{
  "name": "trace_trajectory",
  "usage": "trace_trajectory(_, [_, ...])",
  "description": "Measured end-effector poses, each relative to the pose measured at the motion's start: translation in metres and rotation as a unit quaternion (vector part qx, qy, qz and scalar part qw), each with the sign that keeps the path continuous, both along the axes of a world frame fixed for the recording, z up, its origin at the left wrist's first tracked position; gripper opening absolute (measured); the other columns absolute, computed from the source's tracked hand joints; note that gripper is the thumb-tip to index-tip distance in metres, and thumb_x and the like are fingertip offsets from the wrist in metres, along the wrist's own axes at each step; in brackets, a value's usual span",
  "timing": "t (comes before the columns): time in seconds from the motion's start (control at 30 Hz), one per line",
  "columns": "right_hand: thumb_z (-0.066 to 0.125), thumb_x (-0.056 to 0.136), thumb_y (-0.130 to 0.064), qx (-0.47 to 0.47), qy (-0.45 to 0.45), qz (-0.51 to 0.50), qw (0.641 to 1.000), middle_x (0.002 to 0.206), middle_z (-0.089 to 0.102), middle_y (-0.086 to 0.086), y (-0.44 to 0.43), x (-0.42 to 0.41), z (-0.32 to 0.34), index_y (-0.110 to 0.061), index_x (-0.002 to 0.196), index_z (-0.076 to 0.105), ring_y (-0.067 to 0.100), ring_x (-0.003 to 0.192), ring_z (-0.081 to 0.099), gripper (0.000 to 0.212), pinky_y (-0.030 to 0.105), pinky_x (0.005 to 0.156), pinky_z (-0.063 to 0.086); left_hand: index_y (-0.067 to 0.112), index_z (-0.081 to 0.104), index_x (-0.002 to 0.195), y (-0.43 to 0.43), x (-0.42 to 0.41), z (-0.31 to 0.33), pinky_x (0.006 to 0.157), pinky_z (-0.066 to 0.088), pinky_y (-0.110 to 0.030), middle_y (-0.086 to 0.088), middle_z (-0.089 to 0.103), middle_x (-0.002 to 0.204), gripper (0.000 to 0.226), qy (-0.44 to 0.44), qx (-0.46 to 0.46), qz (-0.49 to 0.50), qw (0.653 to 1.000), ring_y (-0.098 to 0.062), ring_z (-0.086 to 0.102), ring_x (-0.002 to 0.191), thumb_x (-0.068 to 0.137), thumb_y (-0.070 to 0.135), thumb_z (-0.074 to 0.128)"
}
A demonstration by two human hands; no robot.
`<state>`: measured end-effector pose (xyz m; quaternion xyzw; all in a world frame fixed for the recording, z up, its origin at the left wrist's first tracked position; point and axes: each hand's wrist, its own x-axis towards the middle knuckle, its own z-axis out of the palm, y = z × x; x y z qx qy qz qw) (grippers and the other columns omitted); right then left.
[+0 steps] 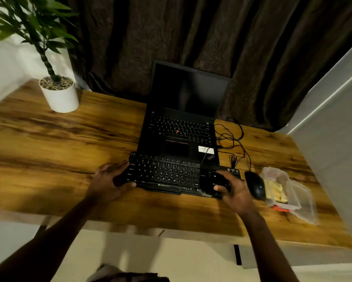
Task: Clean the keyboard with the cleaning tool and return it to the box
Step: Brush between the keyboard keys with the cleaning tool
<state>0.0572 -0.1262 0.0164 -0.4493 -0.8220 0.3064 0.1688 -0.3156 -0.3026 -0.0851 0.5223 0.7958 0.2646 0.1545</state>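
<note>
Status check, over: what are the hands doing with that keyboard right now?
Left hand grips keyboard left end. Right hand curled at right end, hold unclear. Mouse sits between keyboard and clear box.

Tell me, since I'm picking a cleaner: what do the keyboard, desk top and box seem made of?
The keyboard: probably matte black plastic, dull moulded keys. The desk top: wood or wood-look laminate, streaked grain with slight sheen. The box: thin clear plastic, contents show through.
</note>
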Motion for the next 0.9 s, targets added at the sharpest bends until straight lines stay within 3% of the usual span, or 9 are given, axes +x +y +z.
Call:
trace_trajectory(0.07, [0.067,0.091,-0.012,0.018,-0.01,-0.002,1.0,0.114,0.062,0.001,-0.001,-0.001,-0.002,-0.026,0.133,0.055,-0.014,0.081,0.056,0.045,-0.003,0.059,0.041,0.048,0.037,0.147,0.0,-0.001,-0.002,0.116,0.022,-0.042,0.027,0.035,0.15,0.097,-0.002,-0.005,0.007,1.0,-0.024,0.028,0.144,0.063,0.095,0.041])
trace_trajectory(0.17, [0.066,0.092,-0.023,0.004,-0.013,0.017,1.0,0.122,0.058,0.005,-0.006,-0.018,-0.015,-0.056,0.126,0.046,0.009,0.099,0.061,0.052,0.007,0.066,0.052,0.05,0.035,0.147,-0.003,-0.002,-0.004,0.115,0.024,-0.044,0.031,0.029,0.147,0.097,-0.009,-0.007,0.011,1.0,-0.024,0.026,0.144,0.062,0.095,0.041])
trace_trajectory(0.23, [0.065,0.092,-0.029,-0.015,-0.014,0.042,0.999,0.121,0.056,0.008,-0.011,-0.035,-0.025,-0.064,0.122,0.043,0.015,0.096,0.062,0.051,0.017,0.064,0.057,0.05,0.033,0.148,-0.003,-0.002,-0.004,0.115,0.024,-0.046,0.026,0.032,0.152,0.099,-0.005,-0.009,0.005,1.0,-0.024,0.025,0.144,0.062,0.098,0.038])
trace_trajectory(0.3, [0.064,0.093,-0.029,-0.023,0.0,0.058,0.998,0.121,0.056,0.008,-0.018,-0.048,-0.025,-0.06,0.124,0.045,0.014,0.088,0.062,0.048,0.018,0.059,0.057,0.048,0.032,0.149,0.0,-0.001,-0.002,0.116,0.022,-0.045,0.023,0.032,0.154,0.102,0.001,-0.012,-0.001,1.0,-0.024,0.025,0.145,0.061,0.099,0.035])
trace_trajectory(0.4, [0.065,0.092,-0.024,-0.028,0.034,0.057,0.997,0.116,0.061,-0.001,-0.018,-0.046,-0.012,-0.051,0.123,0.051,0.012,0.098,0.065,0.043,0.02,0.069,0.06,0.045,0.034,0.15,0.001,0.001,0.003,0.116,0.021,-0.041,0.025,0.03,0.152,0.103,-0.001,-0.009,0.006,1.0,-0.024,0.026,0.144,0.06,0.096,0.037])
trace_trajectory(0.5, [0.066,0.092,-0.019,-0.015,0.027,0.019,0.999,0.11,0.063,-0.004,-0.008,-0.021,-0.005,-0.044,0.123,0.051,0.009,0.1,0.063,0.043,0.009,0.067,0.054,0.043,0.037,0.149,-0.001,0.0,0.002,0.115,0.022,-0.04,0.022,0.034,0.153,0.108,0.004,0.002,0.003,1.0,-0.024,0.028,0.143,0.059,0.102,0.03])
trace_trajectory(0.67, [0.069,0.09,-0.016,0.003,0.03,-0.007,1.0,0.11,0.063,-0.005,-0.007,0.001,-0.004,-0.037,0.125,0.053,0.01,0.099,0.063,0.044,0.004,0.066,0.05,0.043,0.038,0.149,0.0,0.0,0.0,0.115,0.021,-0.039,0.018,0.037,0.154,0.102,-0.005,0.0,0.007,1.0,-0.024,0.029,0.144,0.062,0.096,0.039])
trace_trajectory(0.83, [0.066,0.091,-0.031,-0.012,-0.013,0.046,0.999,0.118,0.061,0.007,-0.022,-0.042,-0.023,-0.062,0.124,0.044,0.018,0.095,0.066,0.051,0.027,0.068,0.062,0.044,0.037,0.15,-0.001,0.0,-0.004,0.116,0.024,-0.044,0.022,0.034,0.154,0.104,0.002,-0.012,0.003,1.0,-0.026,0.029,0.143,0.062,0.099,0.035])
trace_trajectory(0.9, [0.064,0.093,-0.03,-0.011,-0.012,0.06,0.998,0.118,0.059,0.006,-0.029,-0.06,-0.022,-0.06,0.128,0.044,0.016,0.093,0.066,0.05,0.027,0.067,0.062,0.044,0.036,0.15,0.0,0.001,-0.001,0.115,0.024,-0.044,0.019,0.036,0.154,0.105,0.003,-0.019,0.007,1.0,-0.027,0.029,0.143,0.06,0.099,0.034])
